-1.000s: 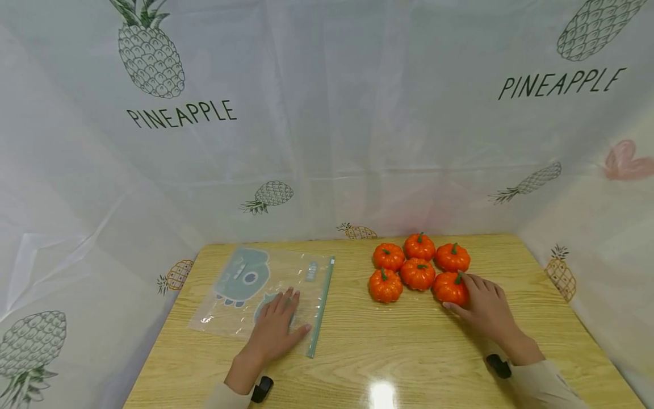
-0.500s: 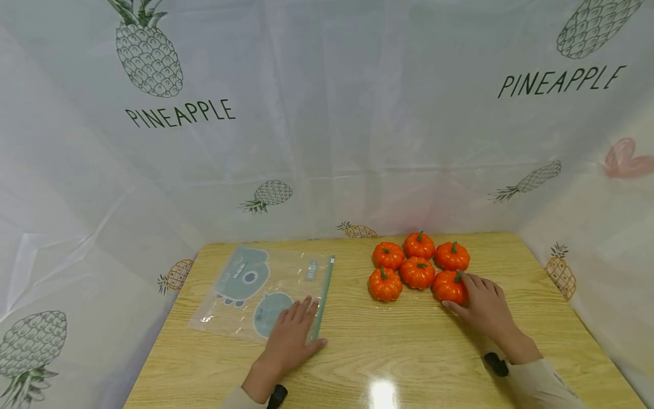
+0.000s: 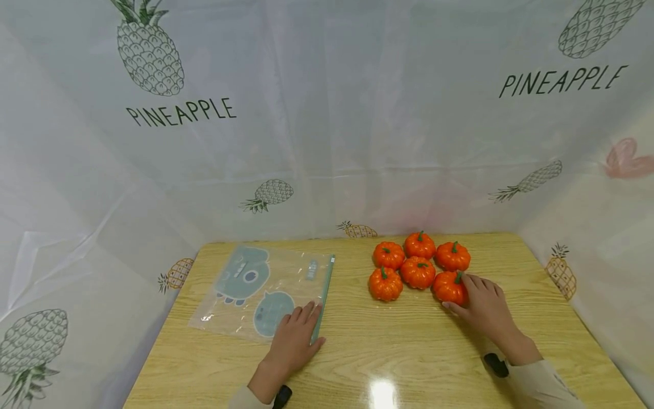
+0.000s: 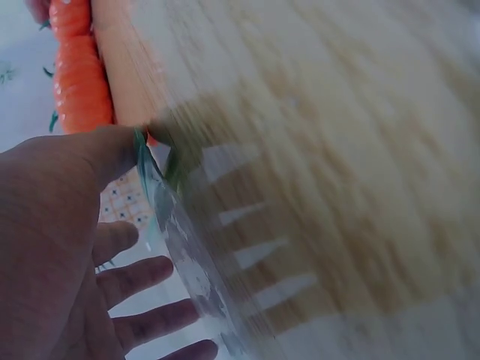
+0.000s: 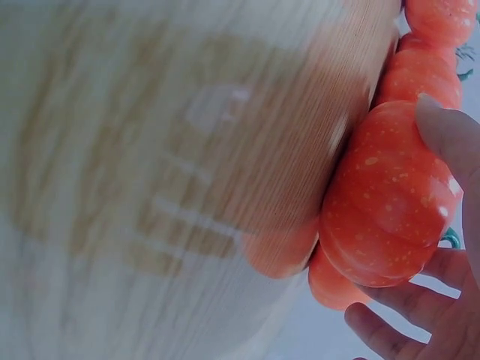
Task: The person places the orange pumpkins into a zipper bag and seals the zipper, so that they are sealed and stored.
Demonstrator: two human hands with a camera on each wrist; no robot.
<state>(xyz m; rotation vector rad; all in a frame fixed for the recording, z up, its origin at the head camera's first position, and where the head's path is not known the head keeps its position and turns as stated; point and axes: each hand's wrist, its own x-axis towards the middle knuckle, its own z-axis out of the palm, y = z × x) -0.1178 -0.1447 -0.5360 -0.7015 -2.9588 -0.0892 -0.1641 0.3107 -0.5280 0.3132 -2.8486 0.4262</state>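
A clear zip bag (image 3: pixel 293 267) with blue-green cartoon prints lies flat at the left of the table, its green zip edge (image 3: pixel 327 282) facing right. My left hand (image 3: pixel 294 341) rests over the bag's near right corner, fingers extended and thumb out beyond the zip edge. In the left wrist view the bag's edge (image 4: pixel 187 247) rises slightly by the thumb and fingers. My right hand (image 3: pixel 485 307) holds the nearest right orange toy pumpkin (image 3: pixel 448 288) between thumb and fingers. The right wrist view shows this pumpkin (image 5: pixel 386 195) on the table, thumb on its side.
Several more orange pumpkins with green stems, such as the front left pumpkin (image 3: pixel 385 284), cluster beside the held one at the back right. A pineapple-printed white sheet (image 3: pixel 327 142) walls the wood-grain table (image 3: pixel 368 341) at the back and both sides.
My left hand has slid right and toward me across the bag to its zip edge, uncovering the round print. My right hand and the pumpkins have stayed in place.
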